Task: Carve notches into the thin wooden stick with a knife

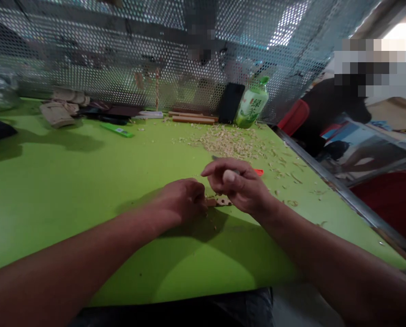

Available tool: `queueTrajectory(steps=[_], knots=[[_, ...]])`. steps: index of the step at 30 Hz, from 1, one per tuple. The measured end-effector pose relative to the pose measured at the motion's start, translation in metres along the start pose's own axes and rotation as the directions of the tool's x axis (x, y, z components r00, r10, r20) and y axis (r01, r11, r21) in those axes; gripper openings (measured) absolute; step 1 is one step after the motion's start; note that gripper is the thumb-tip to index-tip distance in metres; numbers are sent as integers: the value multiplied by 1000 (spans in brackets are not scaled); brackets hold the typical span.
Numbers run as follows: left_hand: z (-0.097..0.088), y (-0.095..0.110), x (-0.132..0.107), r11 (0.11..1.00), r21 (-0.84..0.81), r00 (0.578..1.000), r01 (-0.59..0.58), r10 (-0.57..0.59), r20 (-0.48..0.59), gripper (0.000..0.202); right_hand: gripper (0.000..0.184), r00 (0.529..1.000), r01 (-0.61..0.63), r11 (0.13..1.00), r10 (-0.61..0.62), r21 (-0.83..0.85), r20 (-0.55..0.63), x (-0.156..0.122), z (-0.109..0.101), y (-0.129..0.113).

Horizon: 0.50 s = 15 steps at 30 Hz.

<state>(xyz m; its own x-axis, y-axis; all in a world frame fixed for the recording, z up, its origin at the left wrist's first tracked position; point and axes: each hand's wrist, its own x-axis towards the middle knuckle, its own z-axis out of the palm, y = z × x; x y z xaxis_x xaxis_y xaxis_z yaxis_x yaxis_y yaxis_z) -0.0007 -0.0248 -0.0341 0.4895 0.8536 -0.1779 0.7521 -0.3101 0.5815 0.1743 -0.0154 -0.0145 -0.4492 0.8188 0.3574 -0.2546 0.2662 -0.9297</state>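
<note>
My left hand (185, 197) is curled closed at the near end of a small carved wooden strip (224, 200), pale with dark notches, lying low over the table. Its fingertips are hidden, but they seem to pinch the strip's left end. Just to the right and above, my right hand (240, 181) has bent fingers around a slim tool. The tool's grey tip (215, 157) pokes out past the fingers and its orange-red end (258, 172) shows behind the hand; the middle is mostly covered. A few shavings lie around the strip.
Wood shavings (230, 141) spread over the green table (87, 181). Along the perforated metal screen (114, 59) stand a green tea bottle (253, 103) and black phone (231, 102), beside wooden sticks (194, 119), a green cutter (117, 130) and wooden pieces (57, 113). Another person (328, 104) is at right.
</note>
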Motion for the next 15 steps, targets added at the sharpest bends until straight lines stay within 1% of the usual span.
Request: queueTrajectory(steps=[3,5,7,9,12,15], knots=[[-2,2,0,999,45,1000,10,-8,-23,18,40,981,124,991,-116,44,-154,2,7,-5],[-5,6,1,995,94,1000,14,-14,0,15,38,963,144,987,-125,67,-237,3,10,-7],[-8,11,0,992,124,999,14,-18,31,15,35,959,117,991,-96,62,-265,2,13,-7],[-10,14,0,991,133,999,14,-19,40,15,32,957,91,995,-73,52,-281,2,14,-6],[-11,15,0,989,147,999,16,-21,35,17,29,946,109,992,-86,56,-312,1,17,-5],[-10,13,0,988,154,1000,-8,4,26,15,32,943,132,989,-104,68,-316,1,19,-6]])
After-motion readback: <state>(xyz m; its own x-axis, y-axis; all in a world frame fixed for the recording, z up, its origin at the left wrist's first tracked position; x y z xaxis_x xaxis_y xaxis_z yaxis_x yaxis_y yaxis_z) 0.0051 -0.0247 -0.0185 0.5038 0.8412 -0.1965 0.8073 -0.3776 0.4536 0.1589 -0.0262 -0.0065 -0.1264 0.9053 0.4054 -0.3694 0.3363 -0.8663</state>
